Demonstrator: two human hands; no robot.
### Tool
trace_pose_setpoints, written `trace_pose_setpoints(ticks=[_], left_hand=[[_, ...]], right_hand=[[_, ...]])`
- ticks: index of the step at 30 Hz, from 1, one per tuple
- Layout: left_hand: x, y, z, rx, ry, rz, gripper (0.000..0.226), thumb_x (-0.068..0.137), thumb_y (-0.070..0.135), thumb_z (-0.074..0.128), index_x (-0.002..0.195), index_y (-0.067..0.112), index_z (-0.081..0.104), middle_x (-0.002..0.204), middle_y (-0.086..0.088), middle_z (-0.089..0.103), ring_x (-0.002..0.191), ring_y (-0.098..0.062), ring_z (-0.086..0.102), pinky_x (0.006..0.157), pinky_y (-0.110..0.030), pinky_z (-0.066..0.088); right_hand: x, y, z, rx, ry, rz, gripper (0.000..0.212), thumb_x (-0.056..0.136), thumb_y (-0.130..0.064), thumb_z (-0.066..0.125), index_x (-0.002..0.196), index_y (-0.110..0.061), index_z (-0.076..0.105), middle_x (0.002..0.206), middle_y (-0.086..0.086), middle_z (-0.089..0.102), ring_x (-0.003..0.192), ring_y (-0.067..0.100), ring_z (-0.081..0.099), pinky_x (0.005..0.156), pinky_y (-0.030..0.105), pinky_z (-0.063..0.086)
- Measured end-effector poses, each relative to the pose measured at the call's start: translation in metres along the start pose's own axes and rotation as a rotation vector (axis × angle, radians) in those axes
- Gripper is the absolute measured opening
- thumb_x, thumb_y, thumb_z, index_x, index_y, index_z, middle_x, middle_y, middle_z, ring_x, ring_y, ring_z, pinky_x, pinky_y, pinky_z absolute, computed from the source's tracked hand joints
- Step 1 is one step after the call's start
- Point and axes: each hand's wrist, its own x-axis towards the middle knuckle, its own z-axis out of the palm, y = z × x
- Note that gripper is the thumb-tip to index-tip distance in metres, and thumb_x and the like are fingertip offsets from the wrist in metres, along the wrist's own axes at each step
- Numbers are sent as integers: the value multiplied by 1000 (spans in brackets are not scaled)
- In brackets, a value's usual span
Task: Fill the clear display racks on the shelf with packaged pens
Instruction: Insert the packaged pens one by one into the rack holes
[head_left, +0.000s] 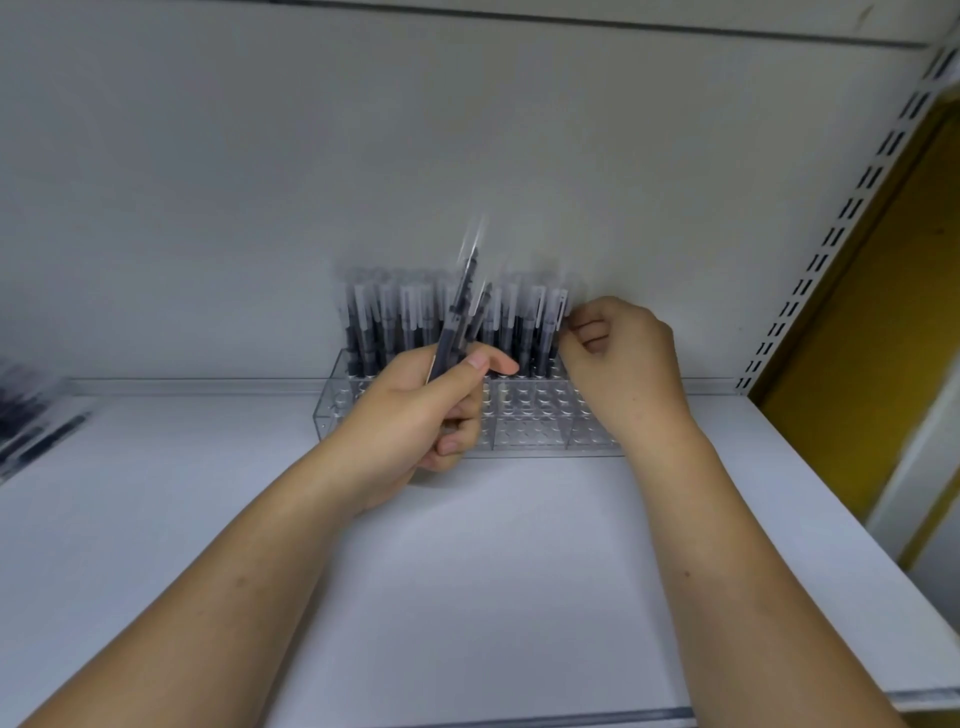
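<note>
Two bare hands work at a clear plastic display rack (540, 418) on a white shelf (467, 571).
The rack stands against the shelf's pale back panel (260, 182); its rear rows hold upright dark pens in clear sleeves (395, 322), and its front rows of round holes show bare; the left hand (410, 415) is in front of the rack's middle, fingers curled round a small bunch of sleeved pens (460, 317) that tilts up and to the right, blurred at the top; the right hand (623, 358) sits at the rack's right end, fingers curled, thumb and forefinger close against the top of the rightmost standing pen (557, 317); whether they pinch it I cannot tell; more dark pens (31, 421) lie blurred at the far left edge; a slotted white upright (831, 244) rises on the right.
</note>
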Motion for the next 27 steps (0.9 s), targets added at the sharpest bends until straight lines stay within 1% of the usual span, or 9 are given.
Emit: trace_pose_setpoints(ticks=[4, 6, 9, 12, 15, 18, 21, 25, 27], left_hand=[[0, 1, 0, -17, -6, -24, 24, 110, 27, 46, 109, 8, 61, 71, -4, 23, 51, -15, 25, 45, -17, 20], [-1, 2, 1, -37, -18, -41, 21, 110, 27, 46, 105, 10, 57, 69, -1, 29, 50, -14, 26, 44, -16, 19], [-2, 3, 2, -70, -61, -63, 18, 110, 25, 45, 100, 11, 52, 70, 0, 36, 51, -14, 28, 43, -14, 19], [-2, 1, 1, -124, -132, -59, 19, 110, 25, 47, 100, 11, 56, 73, -1, 38, 51, -13, 29, 42, -13, 19], [-1, -2, 0, -113, -178, -36, 21, 105, 27, 51, 106, 11, 64, 77, -3, 43, 53, -14, 32, 43, -13, 20], [-1, -3, 1, -92, -187, -37, 33, 100, 31, 53, 116, 6, 67, 81, -4, 49, 55, -15, 34, 43, -16, 18], [-1, -4, 2, -86, -183, -27, 37, 100, 31, 52, 122, 5, 68, 85, -5, 52, 57, -15, 36, 43, -18, 18], [0, -3, 0, -83, -165, -24, 36, 103, 30, 52, 125, 5, 68, 86, -5, 53, 56, -16, 39, 43, -21, 17], [-1, -3, 0, -76, -148, -29, 33, 108, 27, 50, 127, 6, 67, 86, -5, 54, 54, -16, 38, 43, -21, 16]], right_hand=[[-5, -6, -7, 125, 176, -68, 6, 90, -14, 67, 92, -19, 70, 78, -11, 68, 71, 2, 62, 69, 16, 48], [-10, -12, -9, 240, 180, -104, 9, 92, -13, 67, 89, -21, 70, 76, -9, 68, 71, 2, 61, 68, 15, 46], [-17, -23, -8, 460, -9, -104, 11, 95, -13, 69, 86, -20, 71, 76, -1, 73, 65, 14, 64, 63, 30, 53], [-23, -31, -7, 560, -210, -106, 13, 98, -8, 68, 90, -16, 73, 79, 1, 75, 58, 13, 61, 62, 26, 51], [-26, -32, -7, 639, -344, -126, 10, 99, -11, 68, 90, -13, 72, 72, -3, 69, 62, 13, 58, 66, 24, 49], [-27, -32, -6, 762, -431, -85, 13, 94, -15, 70, 97, -3, 73, 77, 2, 69, 64, 14, 58, 69, 29, 49], [-27, -30, -6, 827, -415, -40, 10, 92, -11, 73, 99, -4, 74, 87, 5, 75, 72, 15, 67, 70, 27, 54], [-24, -30, -9, 794, -301, -35, 17, 96, -10, 70, 101, 6, 70, 89, 9, 77, 73, 11, 68, 67, 20, 50], [-21, -30, -11, 822, -243, -40, 11, 97, -15, 67, 97, -4, 70, 89, 6, 78, 74, 15, 71, 64, 23, 47]])
